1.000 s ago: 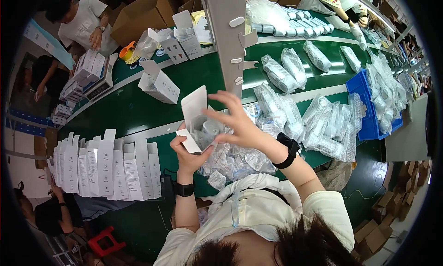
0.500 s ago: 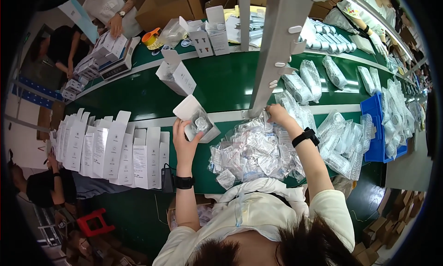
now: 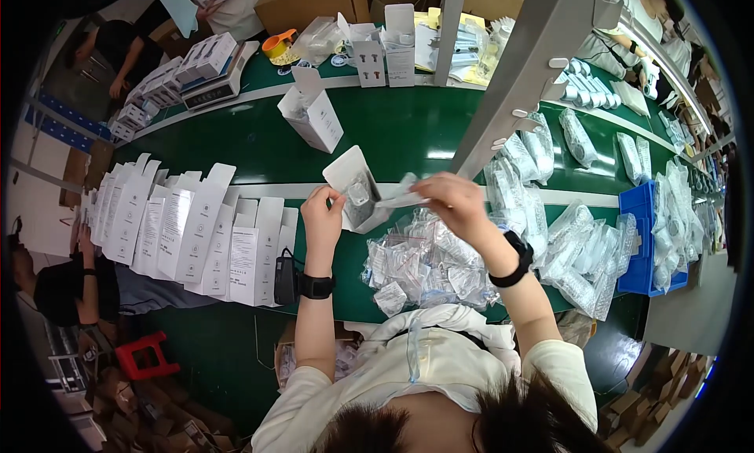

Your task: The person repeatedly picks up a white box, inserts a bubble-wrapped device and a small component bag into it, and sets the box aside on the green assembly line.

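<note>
1. Long green desk (image 3: 408,131) is seen running left to right, w/ white strips along it.
2. Grey metal post (image 3: 510,84) is set slanting over the desk.
3. Brown cartons (image 3: 314,1) are stacked behind.
4. Red stool (image 3: 149,355) is placed on the floor, lower left.
5. Blue bin (image 3: 646,233) sits at right.

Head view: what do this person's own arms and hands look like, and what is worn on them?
Both forearms are bare and the left hand and right hand are ungloved. Each wrist carries a black band: a watch-like one on the left wrist, a similar black one on the right wrist. Short pale cream sleeves end above the elbows. No rings are discernible.
</note>
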Demonstrator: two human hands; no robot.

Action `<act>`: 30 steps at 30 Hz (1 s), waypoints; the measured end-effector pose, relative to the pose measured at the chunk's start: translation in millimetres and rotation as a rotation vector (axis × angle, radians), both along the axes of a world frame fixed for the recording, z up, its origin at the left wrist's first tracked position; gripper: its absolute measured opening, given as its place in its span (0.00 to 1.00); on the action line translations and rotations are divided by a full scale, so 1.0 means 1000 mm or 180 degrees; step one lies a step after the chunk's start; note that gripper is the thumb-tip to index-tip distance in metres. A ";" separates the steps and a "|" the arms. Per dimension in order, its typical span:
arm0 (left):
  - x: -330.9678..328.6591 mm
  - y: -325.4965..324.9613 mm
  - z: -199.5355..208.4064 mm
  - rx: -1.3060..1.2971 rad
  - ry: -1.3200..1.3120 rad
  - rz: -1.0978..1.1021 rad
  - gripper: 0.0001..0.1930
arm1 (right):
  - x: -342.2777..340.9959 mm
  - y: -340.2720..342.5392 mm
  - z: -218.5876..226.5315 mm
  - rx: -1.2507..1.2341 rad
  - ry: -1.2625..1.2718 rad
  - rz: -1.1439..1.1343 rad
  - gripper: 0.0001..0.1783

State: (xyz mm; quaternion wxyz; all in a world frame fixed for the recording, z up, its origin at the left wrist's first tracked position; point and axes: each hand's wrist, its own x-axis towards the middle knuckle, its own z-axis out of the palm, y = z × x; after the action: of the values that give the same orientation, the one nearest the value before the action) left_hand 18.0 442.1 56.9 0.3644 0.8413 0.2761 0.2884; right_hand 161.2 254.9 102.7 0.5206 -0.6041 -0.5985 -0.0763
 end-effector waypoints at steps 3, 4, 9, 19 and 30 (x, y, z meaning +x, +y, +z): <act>0.002 0.005 -0.001 -0.0090 0.0025 -0.0019 0.06 | -0.005 0.052 -0.007 -0.0407 -0.1040 0.0745 0.09; 0.002 0.008 -0.003 -0.0135 0.0026 -0.0057 0.05 | -0.005 0.064 -0.018 -0.0378 -0.1043 0.0781 0.09; -0.001 0.011 -0.010 -0.0256 -0.0011 -0.0058 0.05 | -0.009 0.083 -0.042 -0.1467 -0.1523 0.1334 0.16; -0.023 0.005 -0.012 -0.1873 -0.1398 -0.0196 0.18 | -0.022 0.073 -0.073 -0.0478 0.0338 0.0486 0.45; -0.132 0.069 -0.017 0.1516 0.2819 0.0744 0.48 | -0.010 0.084 -0.120 -0.0966 0.1645 0.0555 0.55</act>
State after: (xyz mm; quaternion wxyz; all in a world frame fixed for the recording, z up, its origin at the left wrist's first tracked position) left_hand -114.2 511.3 40.2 -0.0238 0.9059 0.4228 -0.0017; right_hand 150.8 339.0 -17.7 0.5640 -0.6207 -0.5005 0.2149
